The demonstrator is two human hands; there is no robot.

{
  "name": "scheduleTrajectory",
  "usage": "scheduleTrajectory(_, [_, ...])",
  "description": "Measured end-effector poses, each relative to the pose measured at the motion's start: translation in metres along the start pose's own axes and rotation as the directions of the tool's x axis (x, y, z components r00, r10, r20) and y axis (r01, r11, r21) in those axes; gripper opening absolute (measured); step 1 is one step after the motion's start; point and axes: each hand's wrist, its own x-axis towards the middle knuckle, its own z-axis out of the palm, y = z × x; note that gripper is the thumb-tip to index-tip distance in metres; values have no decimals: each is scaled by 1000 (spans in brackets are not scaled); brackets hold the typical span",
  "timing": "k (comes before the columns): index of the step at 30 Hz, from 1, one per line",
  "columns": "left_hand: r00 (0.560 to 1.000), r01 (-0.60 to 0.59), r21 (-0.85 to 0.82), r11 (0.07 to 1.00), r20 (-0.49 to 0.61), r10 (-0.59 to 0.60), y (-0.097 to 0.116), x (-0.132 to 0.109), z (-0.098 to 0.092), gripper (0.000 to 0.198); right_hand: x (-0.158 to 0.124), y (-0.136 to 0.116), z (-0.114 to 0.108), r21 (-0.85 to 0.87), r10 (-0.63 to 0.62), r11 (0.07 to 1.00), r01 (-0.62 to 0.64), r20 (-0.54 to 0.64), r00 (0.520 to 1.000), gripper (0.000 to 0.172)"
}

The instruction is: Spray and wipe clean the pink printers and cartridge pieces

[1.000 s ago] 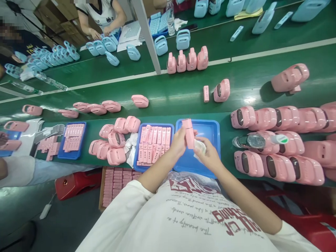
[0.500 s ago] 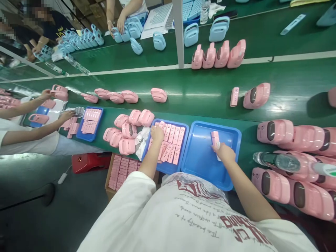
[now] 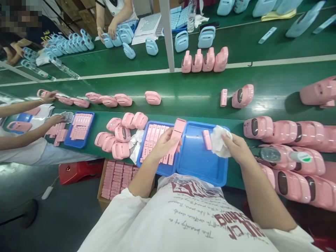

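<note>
My left hand [image 3: 166, 144] is closed on a long pink piece [image 3: 179, 128], held up over the edge between two blue trays. Beneath it, the left blue tray [image 3: 163, 169] carries rows of small pink pieces [image 3: 149, 144]. In my right hand [image 3: 234, 146] is a crumpled white cloth [image 3: 219, 141], over the right side of the other blue tray [image 3: 201, 171]. One pink piece [image 3: 207, 139] lies in that tray, just left of the cloth.
Pink housings [image 3: 120, 150] and white wipes [image 3: 135, 141] are left of the trays. More housings [image 3: 291, 185] and a bottle [image 3: 270, 154] stand at right. A box of pink pieces [image 3: 115, 178] sits below. A co-worker's hand [image 3: 56, 119] is far left.
My left hand has lifted a pink piece out of the left tray. My right hand has let go of its pink piece in the right tray and now holds up the cloth.
</note>
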Motion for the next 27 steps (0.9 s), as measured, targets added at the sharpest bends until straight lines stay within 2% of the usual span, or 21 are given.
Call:
scheduleTrajectory(3, [995, 35, 40, 999, 89, -38, 6, -8, 21, 38, -12, -28, 1, 161, -134, 973, 163, -181, 974, 52])
scheduleTrajectory(5, [996, 40, 218, 975, 70, -56, 6, -2, 23, 42, -19, -40, 2, 167, -179, 959, 228, -263, 948, 51])
scheduleTrajectory(6, [998, 43, 370, 928, 23, -56, 6, 7, 20, 44, -23, -42, 1, 168, -191, 955, 244, -284, 940, 50])
scheduleTrajectory(7, [997, 78, 562, 823, -41, -66, 6, 18, 16, 46, -26, -42, 0, 175, -194, 952, 250, -289, 938, 49])
scheduleTrajectory(8, [992, 124, 726, 676, -112, -62, 5, 34, 11, 48, -29, -39, -1, 185, -188, 951, 246, -285, 940, 48])
scheduleTrajectory(9, [977, 214, 871, 442, -200, -78, 4, 53, 5, 48, -31, -34, -2, 200, -174, 951, 235, -279, 944, 47])
scheduleTrajectory(10, [946, 304, 939, 164, -277, -166, 2, 73, 0, 45, -33, -28, -4, 214, -156, 952, 218, -273, 949, 46])
scheduleTrajectory(11, [925, 337, 939, 73, -316, -209, -1, 95, -5, 39, -35, -20, -6, 226, -133, 954, 197, -272, 953, 46])
scheduleTrajectory(12, [906, 360, 933, 25, -343, -250, -5, 116, -8, 34, -37, -13, -8, 233, -107, 957, 174, -276, 955, 46])
scheduleTrajectory(15, [860, 379, 922, -86, -384, -334, -20, 169, -11, 30, -43, 7, -13, 246, -26, 964, 105, -305, 952, 46])
scheduleTrajectory(17, [842, 371, 918, -137, -395, -368, -32, 191, -11, 35, -47, 17, -16, 266, 22, 962, 68, -321, 947, 47])
scheduleTrajectory(22, [800, 359, 906, -223, -422, -426, -59, 216, -19, 38, -47, 27, -17, 342, 180, 938, -61, -330, 926, 51])
scheduleTrajectory(25, [783, 353, 904, -242, -427, -453, -70, 226, -28, 37, -44, 27, -13, 354, 250, 926, -135, -305, 919, 52])
scheduleTrajectory(27, [780, 341, 911, -232, -412, -471, -74, 234, -33, 36, -42, 26, -10, 351, 255, 926, -139, -311, 916, 49])
